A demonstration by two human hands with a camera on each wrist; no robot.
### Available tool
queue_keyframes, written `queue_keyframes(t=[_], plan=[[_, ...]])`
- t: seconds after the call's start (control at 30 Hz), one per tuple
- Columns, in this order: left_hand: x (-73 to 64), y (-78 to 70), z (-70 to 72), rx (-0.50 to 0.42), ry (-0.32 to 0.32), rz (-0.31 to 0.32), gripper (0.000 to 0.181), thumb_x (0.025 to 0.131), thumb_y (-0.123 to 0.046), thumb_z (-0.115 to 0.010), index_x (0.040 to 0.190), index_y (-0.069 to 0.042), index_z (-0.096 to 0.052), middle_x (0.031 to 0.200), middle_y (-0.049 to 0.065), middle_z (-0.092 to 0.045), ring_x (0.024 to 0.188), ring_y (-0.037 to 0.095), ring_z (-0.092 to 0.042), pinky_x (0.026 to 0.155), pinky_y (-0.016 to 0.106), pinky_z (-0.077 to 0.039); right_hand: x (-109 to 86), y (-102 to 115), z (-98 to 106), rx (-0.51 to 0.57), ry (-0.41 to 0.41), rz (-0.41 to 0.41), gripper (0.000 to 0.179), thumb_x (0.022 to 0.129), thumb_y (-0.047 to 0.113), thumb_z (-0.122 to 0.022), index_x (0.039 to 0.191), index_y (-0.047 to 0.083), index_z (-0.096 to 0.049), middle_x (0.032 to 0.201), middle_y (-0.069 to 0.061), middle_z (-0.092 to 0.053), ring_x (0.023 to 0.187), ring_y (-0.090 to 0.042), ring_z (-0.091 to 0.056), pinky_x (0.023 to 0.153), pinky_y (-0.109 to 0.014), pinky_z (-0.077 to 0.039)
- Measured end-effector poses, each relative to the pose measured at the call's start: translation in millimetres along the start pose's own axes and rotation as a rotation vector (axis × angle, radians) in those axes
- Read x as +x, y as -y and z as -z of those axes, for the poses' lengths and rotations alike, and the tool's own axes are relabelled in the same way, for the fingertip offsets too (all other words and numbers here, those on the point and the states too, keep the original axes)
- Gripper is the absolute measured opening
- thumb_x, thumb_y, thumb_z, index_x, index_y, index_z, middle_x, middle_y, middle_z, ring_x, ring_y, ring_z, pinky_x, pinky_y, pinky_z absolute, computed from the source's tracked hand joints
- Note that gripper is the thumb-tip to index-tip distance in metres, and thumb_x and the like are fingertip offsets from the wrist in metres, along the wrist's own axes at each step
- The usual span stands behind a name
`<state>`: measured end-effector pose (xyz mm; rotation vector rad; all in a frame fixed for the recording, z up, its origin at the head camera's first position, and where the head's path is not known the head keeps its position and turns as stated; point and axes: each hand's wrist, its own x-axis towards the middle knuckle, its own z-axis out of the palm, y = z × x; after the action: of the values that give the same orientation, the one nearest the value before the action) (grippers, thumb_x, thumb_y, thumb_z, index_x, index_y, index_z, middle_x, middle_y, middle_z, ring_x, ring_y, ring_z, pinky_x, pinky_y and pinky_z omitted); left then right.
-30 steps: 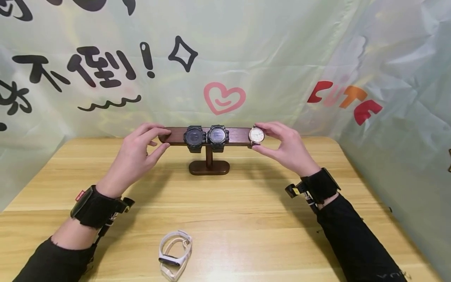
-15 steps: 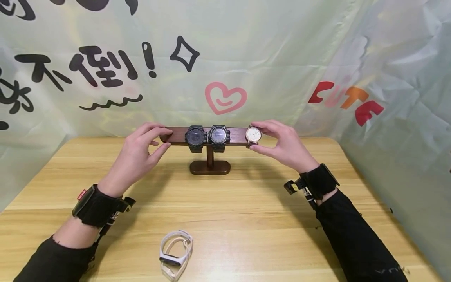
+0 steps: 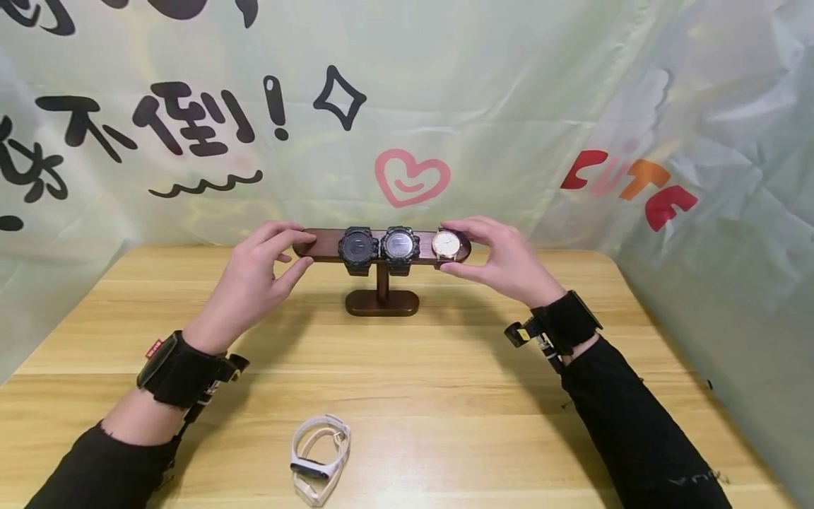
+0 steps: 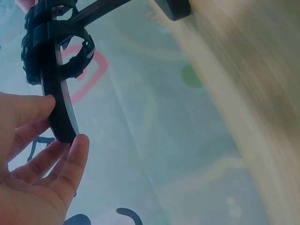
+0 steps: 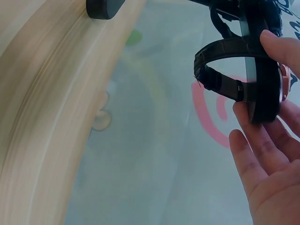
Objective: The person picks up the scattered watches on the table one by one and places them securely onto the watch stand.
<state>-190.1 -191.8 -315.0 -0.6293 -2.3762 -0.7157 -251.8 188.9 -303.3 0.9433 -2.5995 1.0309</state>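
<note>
Well, at the far left, black letters (image 3: 208, 149) are running across the pale cloth (image 3: 509, 92) behind the table (image 3: 445, 396). Lower down, a black sleeve is covering the left arm and a black cuff (image 3: 181, 369) is hugging the wrist. The left hand (image 3: 254, 272) is pinching the left end of the brown stand (image 3: 327, 244) with its thumb and fingers. Close to the front of the table, a white band (image 3: 318, 468) with a small dark screen is lying in a loop. Farther back, the stand is standing upright, and its foot (image 3: 381, 304) is resting on the table. Two black watches are sitting side by side around the middle of its bar: the first (image 3: 358, 247) is showing a dark face, and the second (image 3: 398, 244) is showing a shiny grey one. Above them, a pink heart (image 3: 381, 173) is smiling on the cloth. Next, the gold watch (image 3: 446, 244) is hanging near the bar's right end, its dark strap going around the bar. The right hand (image 3: 509, 265) is grasping this watch, its thumb pressing below and a finger above. Past that, bright letters (image 3: 639, 177) are spelling CUTE.
</note>
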Motion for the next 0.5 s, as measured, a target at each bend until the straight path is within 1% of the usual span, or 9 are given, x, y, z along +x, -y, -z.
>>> queue_keyframes(t=[0.13,0.23,0.37,0.5], plan=[[0.0,1.3,-0.9,0.005,-0.001,-0.009,0.028,0.098,-0.002,-0.076,0.126,0.000,-0.074,0.128,0.017,-0.069,0.108,0.034,-0.070,0.083,0.047,-0.065,2.5,2,-2,-0.009,0.006,0.010,0.066,0.087,0.022,-0.092,0.148,0.012,-0.066,0.143,-0.010,-0.068,0.135,-0.031,-0.064,0.117,-0.052,-0.053],[0.4,1.9,-1.3,0.003,-0.005,-0.015,0.028,0.098,-0.002,-0.076,0.125,0.000,-0.074,0.128,0.017,-0.069,0.107,0.034,-0.070,0.083,0.047,-0.065,5.0,4,-3,-0.020,0.004,0.019,0.066,0.087,0.022,-0.093,0.147,0.013,-0.067,0.140,-0.009,-0.069,0.131,-0.029,-0.065,0.116,-0.051,-0.055],[0.9,2.0,-1.7,-0.001,-0.011,-0.018,0.027,0.098,-0.002,-0.076,0.125,0.000,-0.074,0.127,0.017,-0.069,0.106,0.033,-0.071,0.082,0.047,-0.065,8.9,5,-5,-0.022,0.007,0.035,0.066,0.086,0.023,-0.093,0.146,0.012,-0.067,0.138,-0.008,-0.070,0.124,-0.025,-0.066,0.108,-0.048,-0.058],[0.9,2.1,-1.5,-0.002,-0.009,-0.016,0.027,0.098,-0.002,-0.076,0.125,0.000,-0.074,0.127,0.017,-0.069,0.107,0.033,-0.070,0.082,0.047,-0.065,11.6,7,-7,-0.021,0.012,0.047,0.067,0.085,0.024,-0.094,0.146,0.011,-0.067,0.138,-0.006,-0.070,0.121,-0.023,-0.066,0.101,-0.044,-0.057]])
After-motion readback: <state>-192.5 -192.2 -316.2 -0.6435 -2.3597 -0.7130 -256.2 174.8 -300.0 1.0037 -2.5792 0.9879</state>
